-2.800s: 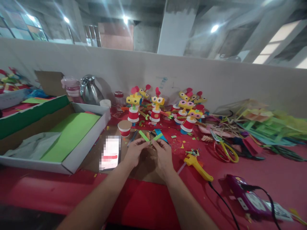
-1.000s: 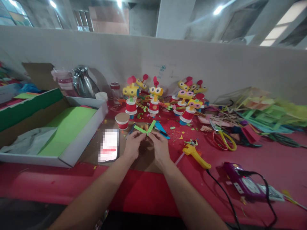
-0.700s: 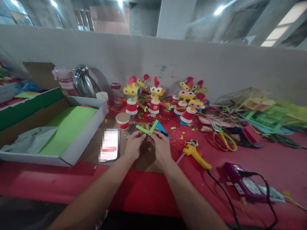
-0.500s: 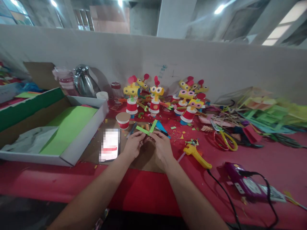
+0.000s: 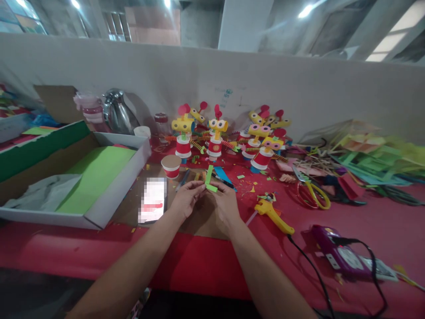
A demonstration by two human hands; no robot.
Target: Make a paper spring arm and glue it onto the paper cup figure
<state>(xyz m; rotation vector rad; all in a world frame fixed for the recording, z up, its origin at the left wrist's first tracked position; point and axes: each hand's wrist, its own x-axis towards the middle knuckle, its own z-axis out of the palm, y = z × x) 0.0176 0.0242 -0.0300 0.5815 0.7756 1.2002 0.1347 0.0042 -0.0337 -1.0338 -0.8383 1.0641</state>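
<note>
Fingers of both hands (image 5: 209,200) pinch green paper strips (image 5: 209,178) (flat, narrow) meeting at an angle.

Pale low wall (image 5: 149,66) behind a red-covered table (image 5: 206,270).

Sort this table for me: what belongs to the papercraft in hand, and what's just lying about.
In hand, or likely part of it:
- green strips, between left hand and right hand
- scissors
- glue gun
- figures, probably finished examples

Likely just lying about:
- phone
- jug
- jar
</note>
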